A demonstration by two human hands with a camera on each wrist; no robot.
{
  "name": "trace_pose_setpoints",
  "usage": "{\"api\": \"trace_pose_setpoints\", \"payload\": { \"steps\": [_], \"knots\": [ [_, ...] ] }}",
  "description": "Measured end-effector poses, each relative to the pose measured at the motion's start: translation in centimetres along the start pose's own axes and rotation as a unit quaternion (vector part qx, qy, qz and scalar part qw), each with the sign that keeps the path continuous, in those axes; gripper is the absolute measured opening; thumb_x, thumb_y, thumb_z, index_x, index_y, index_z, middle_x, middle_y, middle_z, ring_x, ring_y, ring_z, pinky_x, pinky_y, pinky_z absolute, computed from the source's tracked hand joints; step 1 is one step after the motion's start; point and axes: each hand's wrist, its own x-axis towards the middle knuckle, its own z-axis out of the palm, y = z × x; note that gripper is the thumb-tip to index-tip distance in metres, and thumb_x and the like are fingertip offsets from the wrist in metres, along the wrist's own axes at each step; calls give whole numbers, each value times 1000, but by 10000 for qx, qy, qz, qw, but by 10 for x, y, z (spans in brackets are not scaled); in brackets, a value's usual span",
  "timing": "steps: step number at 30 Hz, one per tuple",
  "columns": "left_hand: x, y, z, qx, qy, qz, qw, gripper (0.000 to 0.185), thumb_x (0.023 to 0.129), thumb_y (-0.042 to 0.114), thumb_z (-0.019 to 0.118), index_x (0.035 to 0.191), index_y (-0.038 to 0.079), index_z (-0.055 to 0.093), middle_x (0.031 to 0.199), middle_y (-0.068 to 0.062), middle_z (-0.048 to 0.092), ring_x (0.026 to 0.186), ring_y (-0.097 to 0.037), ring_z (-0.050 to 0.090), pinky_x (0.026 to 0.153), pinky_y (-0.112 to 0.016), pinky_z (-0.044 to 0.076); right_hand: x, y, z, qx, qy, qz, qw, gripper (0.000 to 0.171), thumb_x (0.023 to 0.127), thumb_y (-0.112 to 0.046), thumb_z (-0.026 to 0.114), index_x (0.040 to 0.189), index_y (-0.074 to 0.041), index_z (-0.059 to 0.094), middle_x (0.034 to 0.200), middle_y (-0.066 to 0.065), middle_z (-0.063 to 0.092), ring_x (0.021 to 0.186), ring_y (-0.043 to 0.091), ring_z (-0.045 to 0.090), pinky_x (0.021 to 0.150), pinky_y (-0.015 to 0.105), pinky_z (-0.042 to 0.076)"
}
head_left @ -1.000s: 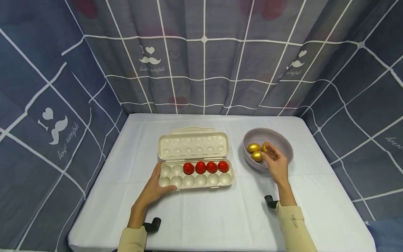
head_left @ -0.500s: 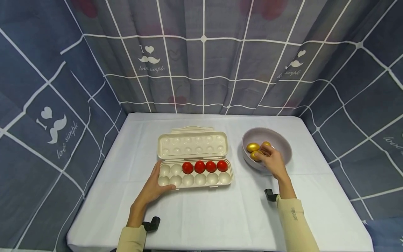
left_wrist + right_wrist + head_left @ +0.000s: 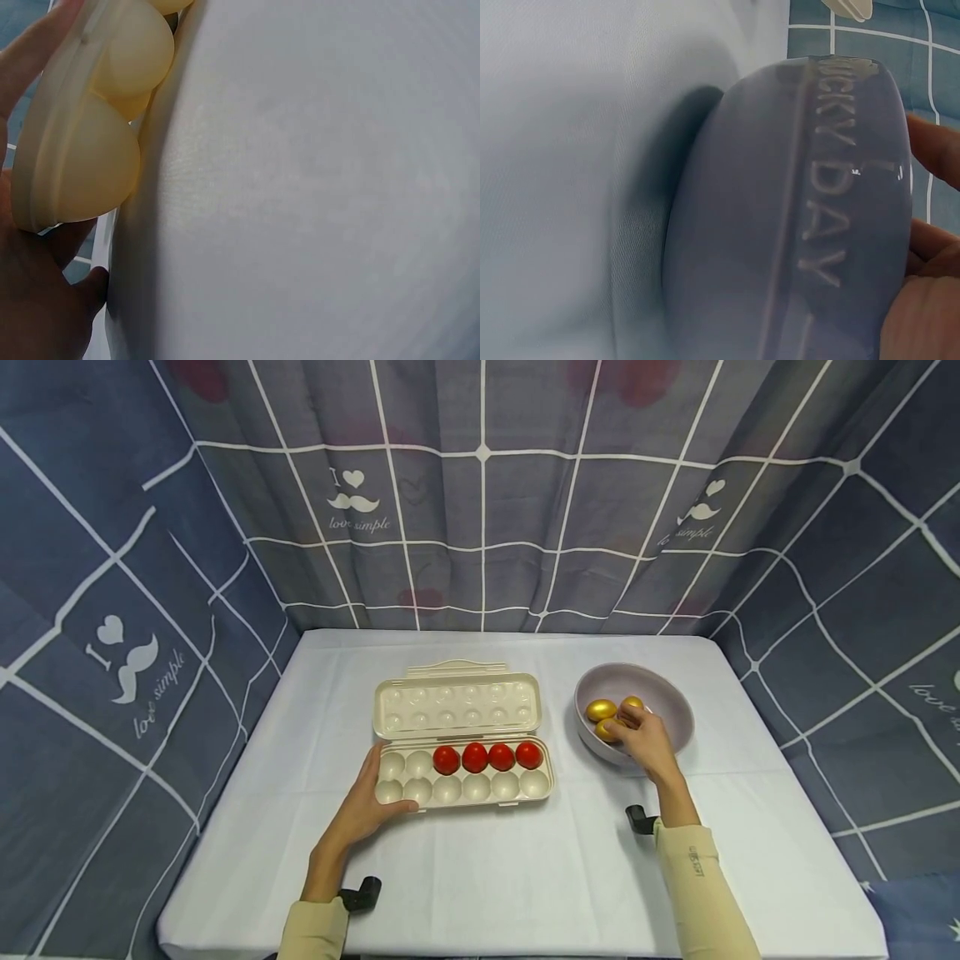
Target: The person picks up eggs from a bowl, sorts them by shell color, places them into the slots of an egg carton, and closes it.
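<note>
A cream egg carton [image 3: 476, 787] lies open mid-table, its lid [image 3: 457, 706] folded back. Several red eggs [image 3: 474, 757] fill the right part of its back row; the front row holds none. My left hand [image 3: 367, 802] grips the carton's left end, thumb on the front edge; the left wrist view shows the carton's underside [image 3: 90, 150] against my palm [image 3: 37, 300]. At right, a grey bowl [image 3: 663, 693] holds three golden eggs. My right hand [image 3: 632, 733] reaches into it, fingers curled over the nearest golden egg [image 3: 606, 729]. The bowl's outer wall [image 3: 780, 225] fills the right wrist view.
A white cloth [image 3: 525, 877] covers the table. Blue checked curtains [image 3: 480, 527] close in the back and both sides. Black wrist-camera mounts [image 3: 362, 893] sit by each sleeve. The other two golden eggs [image 3: 601, 709] lie just beyond my fingers.
My right hand slid left and down in the bowl, from the far golden egg onto the nearest one, and closed over it. The left hand and carton stayed put.
</note>
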Motion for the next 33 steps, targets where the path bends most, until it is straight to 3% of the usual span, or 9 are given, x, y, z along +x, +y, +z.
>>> {"api": "trace_pose_setpoints", "payload": {
  "steps": [9, 21, 33],
  "knots": [
    [-1, 0, 0, -50, 16, 38, 10000, 131, 69, 41, 90, 160, 14, 0, 164, -13, 6, 148, -35, 12, 113, -60, 17, 4, -2, 1, -108, 59, 112, 9999, 61, 99, -18, 62, 142, 17, 37, 141, 34, 43, 132, 44, 42, 108, 47, 36],
    [-1, -2, 0, -14, 36, 61, 10000, 133, 68, 40, 91, 159, 11, -1, 163, -15, 7, 147, -37, 14, 112, -61, 18, 13, -2, 7, -572, 141, 72, 9982, 52, 97, -16, 65, 135, 15, 49, 124, 29, 60, 117, 39, 57, 97, 45, 47],
    [0, 0, 1, 12, -18, -28, 10000, 132, 69, 41, 90, 159, 11, -1, 164, -14, 5, 147, -36, 12, 113, -60, 18, 20, -1, 9, -657, -611, 130, 9959, 52, 96, -15, 63, 133, 18, 48, 133, 34, 51, 127, 44, 46, 105, 51, 37]
  ]
}}
